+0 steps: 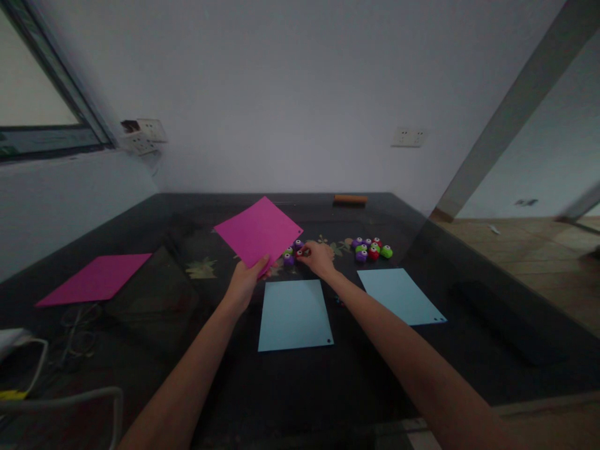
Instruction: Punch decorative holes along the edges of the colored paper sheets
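Magenta paper (pixel 259 232) is pinched at its near corner by the left hand (pixel 247 279), tilted above the dark surface (pixel 300 387). Right hand (pixel 319 257) closes on a small punch (pixel 300 251) beside it; steady both, feeding the edge squarely.

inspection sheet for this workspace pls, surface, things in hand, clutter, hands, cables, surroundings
surface: dark glossy table, floral pattern near the middle
things in hand: pink sheet held tilted off the table; small punches under the right fingers
clutter: second pink sheet flat at left; two blue sheets flat; punch cluster further right; orange bar at the far edge; scissors at left, dim
hands: left hand pinches the pink sheet's near corner; right hand on the small punches, grip unclear
cables: white cable at lower left
surroundings: wall sockets, window at left, tiled floor at right
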`<state>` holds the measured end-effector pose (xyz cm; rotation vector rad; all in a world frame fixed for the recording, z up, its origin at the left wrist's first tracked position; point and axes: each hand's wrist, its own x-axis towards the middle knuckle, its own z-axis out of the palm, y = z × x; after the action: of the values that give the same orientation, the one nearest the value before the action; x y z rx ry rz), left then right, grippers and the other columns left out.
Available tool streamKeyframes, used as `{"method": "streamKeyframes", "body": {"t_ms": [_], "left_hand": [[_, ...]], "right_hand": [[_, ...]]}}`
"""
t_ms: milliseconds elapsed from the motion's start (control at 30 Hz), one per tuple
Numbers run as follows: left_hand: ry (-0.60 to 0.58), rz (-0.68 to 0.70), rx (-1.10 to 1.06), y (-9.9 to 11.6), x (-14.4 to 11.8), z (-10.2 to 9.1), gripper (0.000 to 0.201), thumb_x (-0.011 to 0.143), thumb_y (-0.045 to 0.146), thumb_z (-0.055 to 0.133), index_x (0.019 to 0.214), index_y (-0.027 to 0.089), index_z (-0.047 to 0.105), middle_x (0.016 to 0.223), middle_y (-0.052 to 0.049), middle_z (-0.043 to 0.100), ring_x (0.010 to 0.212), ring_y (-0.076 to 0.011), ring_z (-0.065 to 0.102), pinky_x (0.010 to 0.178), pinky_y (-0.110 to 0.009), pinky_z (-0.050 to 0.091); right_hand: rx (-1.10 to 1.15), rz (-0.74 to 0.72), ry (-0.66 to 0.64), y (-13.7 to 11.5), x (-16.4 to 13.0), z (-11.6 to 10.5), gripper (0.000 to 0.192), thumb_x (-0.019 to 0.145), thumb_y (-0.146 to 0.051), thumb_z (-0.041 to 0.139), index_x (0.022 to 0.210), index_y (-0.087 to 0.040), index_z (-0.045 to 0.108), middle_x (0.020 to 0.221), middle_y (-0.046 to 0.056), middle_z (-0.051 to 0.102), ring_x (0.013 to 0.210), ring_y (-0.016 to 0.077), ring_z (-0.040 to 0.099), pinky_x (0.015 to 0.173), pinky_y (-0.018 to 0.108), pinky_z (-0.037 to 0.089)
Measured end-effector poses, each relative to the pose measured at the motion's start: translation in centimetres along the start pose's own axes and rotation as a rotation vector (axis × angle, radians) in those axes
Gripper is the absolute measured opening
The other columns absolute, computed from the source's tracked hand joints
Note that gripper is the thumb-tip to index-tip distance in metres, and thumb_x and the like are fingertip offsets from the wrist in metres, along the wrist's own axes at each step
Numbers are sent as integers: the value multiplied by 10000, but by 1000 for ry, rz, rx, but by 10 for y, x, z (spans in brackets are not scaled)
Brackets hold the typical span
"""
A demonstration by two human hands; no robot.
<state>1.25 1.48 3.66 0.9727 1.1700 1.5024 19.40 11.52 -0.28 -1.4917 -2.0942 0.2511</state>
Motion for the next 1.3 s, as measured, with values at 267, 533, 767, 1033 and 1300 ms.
{"method": "streamKeyframes", "body": {"t_ms": [267,533,767,1033,1300], "left_hand": [[-15,-2,13,-1,-1,0,346,600,396,750,759,112,635,615,-18,640,490,-99,511,486,-211,395],[-52,-4,55,-6,-5,8,316,599,396,745,715,115,658,596,-23,645,473,-97,497,477,-218,378],[-89,-11,101,-15,-8,12,284,642,394,714,685,118,666,594,-33,638,477,-102,494,478,-217,364],[-191,-53,136,-21,-31,37,216,692,355,679,705,140,666,625,-43,629,508,-114,491,494,-227,370],[-214,-80,232,-12,-63,66,207,686,384,667,652,180,660,609,-45,651,523,-154,508,509,-257,376]], "right_hand": [[-2,-76,-76,2,-17,-22,179,721,-271,699,888,-208,685,874,49,679,888,204,595,780,294,397],[89,-110,-135,2,-21,-30,187,701,-211,713,886,-207,692,954,72,664,995,230,565,873,340,376],[356,-18,-119,11,-31,-44,255,735,-216,672,973,-138,627,912,74,677,826,165,627,763,307,466],[1098,180,-191,19,-89,-100,448,713,-217,675,1149,-185,575,966,49,686,799,152,670,816,349,516],[1255,382,-154,24,-121,-116,425,590,-182,772,985,-197,614,903,25,682,839,163,646,841,348,484]]}}
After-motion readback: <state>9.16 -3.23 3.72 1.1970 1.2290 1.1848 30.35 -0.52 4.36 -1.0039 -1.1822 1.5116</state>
